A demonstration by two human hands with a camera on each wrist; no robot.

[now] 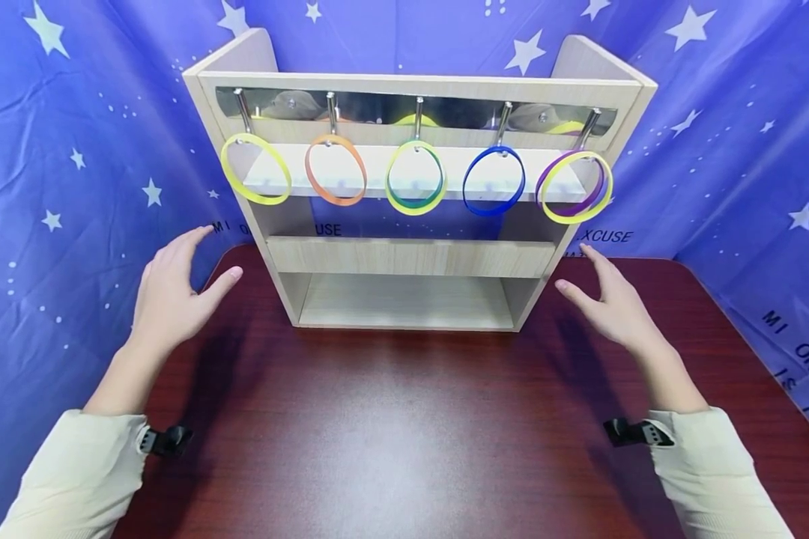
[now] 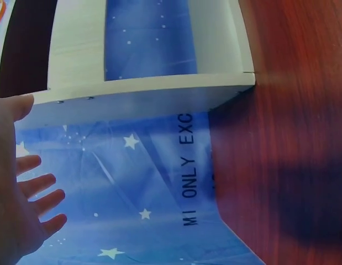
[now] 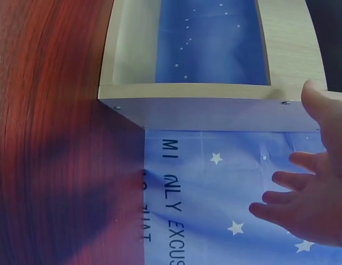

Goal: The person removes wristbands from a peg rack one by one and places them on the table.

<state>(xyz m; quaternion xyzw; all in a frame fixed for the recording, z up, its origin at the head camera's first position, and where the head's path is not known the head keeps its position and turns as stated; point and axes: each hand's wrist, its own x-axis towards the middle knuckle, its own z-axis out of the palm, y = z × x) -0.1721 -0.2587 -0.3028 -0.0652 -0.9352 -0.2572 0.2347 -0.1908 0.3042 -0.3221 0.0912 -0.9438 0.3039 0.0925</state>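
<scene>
My left hand (image 1: 171, 299) hovers over the table left of a pale wooden shelf unit (image 1: 411, 257), its thumb and fingers spread. On the right side, my right hand (image 1: 616, 305) is held up likewise. Neither touches the unit or holds anything. Metal hooks along its upper front carry thin wristband-like rings. From left to right hang a yellow ring (image 1: 270, 200), an orange ring (image 1: 340, 201), a green ring (image 1: 418, 203) with a yellow one, a blue ring (image 1: 491, 212), and a purple ring (image 1: 542, 183) together with another yellow ring (image 1: 566, 220).
The unit stands at the back of a dark red wooden table (image 1: 404, 419). Behind and beside it hangs a blue curtain (image 1: 108, 90) with white stars and printed letters. A reflective metal strip (image 1: 377, 111) bears the hooks. Black straps sit at both wrists.
</scene>
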